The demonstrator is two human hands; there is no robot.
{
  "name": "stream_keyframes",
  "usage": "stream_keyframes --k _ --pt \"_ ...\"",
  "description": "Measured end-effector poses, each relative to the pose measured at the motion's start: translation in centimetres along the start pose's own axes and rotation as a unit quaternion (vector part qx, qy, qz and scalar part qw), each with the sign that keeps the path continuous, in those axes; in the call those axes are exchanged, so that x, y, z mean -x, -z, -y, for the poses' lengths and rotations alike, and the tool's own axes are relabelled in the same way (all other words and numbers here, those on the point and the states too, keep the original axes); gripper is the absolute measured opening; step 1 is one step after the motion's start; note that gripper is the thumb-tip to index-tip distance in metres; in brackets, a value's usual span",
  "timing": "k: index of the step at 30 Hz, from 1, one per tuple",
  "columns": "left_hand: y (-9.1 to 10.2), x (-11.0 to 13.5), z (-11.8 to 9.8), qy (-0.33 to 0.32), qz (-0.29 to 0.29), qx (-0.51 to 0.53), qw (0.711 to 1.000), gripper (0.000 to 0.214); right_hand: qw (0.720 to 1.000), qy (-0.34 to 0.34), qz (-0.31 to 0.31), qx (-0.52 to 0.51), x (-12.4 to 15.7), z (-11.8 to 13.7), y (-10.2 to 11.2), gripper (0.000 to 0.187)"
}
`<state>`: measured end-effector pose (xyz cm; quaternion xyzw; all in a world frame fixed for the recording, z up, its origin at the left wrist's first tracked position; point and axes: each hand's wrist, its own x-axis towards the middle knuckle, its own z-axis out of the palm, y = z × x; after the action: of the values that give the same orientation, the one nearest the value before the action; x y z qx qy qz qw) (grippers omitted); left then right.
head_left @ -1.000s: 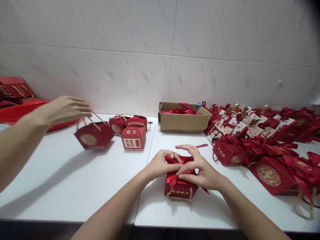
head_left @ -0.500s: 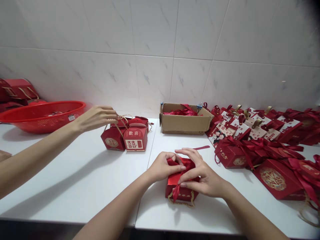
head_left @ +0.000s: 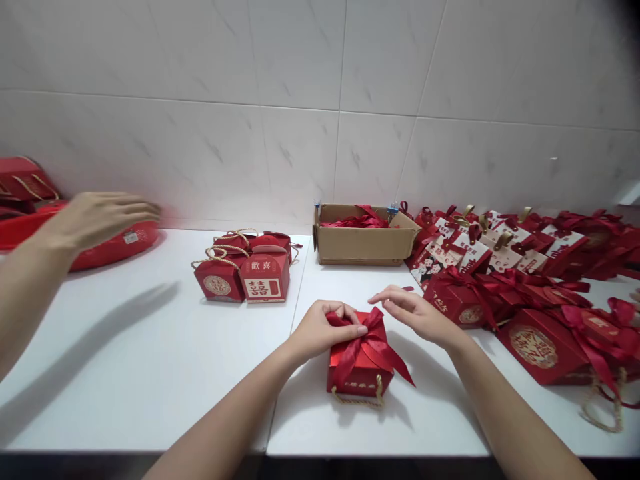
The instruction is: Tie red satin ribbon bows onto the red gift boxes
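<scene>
In front of me on the white table stands a small red gift box (head_left: 359,377) with a gold rope handle (head_left: 357,402) hanging at its near side. A dark red satin ribbon (head_left: 373,339) is looped into a bow on its top. My left hand (head_left: 327,328) pinches the ribbon's left loop and knot between thumb and fingers. My right hand (head_left: 417,313) hovers just right of the bow, fingers stretched out and holding nothing. One ribbon tail hangs over the box front, another sticks out to the right.
A co-worker's hand (head_left: 107,217) reaches over a red plastic basket (head_left: 115,250) at left. Several red boxes (head_left: 265,277) stand left of centre. A cardboard box (head_left: 365,247) holds ribbons near the wall. Many beribboned boxes (head_left: 540,347) crowd the right side.
My right hand has let go of the ribbon and moved up and right, uncovering the bow. The co-worker's hand has left the boxes and moved left to the basket.
</scene>
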<state>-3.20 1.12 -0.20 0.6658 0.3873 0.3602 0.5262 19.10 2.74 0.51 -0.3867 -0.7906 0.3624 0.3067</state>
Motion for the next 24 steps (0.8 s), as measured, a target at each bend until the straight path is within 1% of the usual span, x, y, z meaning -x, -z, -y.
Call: stream_keyframes --k 2,3,6,9,14,18,21,24 --pt "-0.1 0.0 0.0 0.006 -0.007 0.014 1.000 0.024 0.999 -0.019 0.037 -0.025 -0.2 0.1 -0.3 0.029" --pt "-0.1 0.0 0.0 0.010 -0.009 0.020 1.000 0.024 0.998 -0.027 0.041 -0.041 -0.2 0.2 -0.5 0.028" --pt "-0.2 0.0 0.1 0.012 -0.011 0.028 0.999 0.026 0.995 -0.048 0.032 -0.076 -0.3 0.2 -0.9 0.032" --pt "-0.2 0.0 0.2 0.011 -0.004 0.026 1.000 0.031 0.993 -0.052 0.034 -0.101 -0.4 -0.1 -1.1 0.038" --pt "-0.1 -0.1 0.6 -0.001 0.013 0.002 1.000 0.033 0.994 -0.060 0.016 -0.094 -0.5 0.0 -1.3 0.042" --pt "0.1 -0.2 0.8 0.001 0.022 -0.003 1.000 0.033 0.993 -0.070 0.019 -0.097 -0.5 0.1 -1.1 0.042" --pt "0.1 -0.2 0.7 0.010 0.018 0.011 1.000 0.038 0.992 -0.077 0.019 -0.100 -0.4 0.0 -1.0 0.042" --pt "0.2 -0.1 0.5 0.006 0.007 0.045 0.999 0.041 0.991 -0.072 -0.003 -0.113 -0.3 -0.1 -1.1 0.042"
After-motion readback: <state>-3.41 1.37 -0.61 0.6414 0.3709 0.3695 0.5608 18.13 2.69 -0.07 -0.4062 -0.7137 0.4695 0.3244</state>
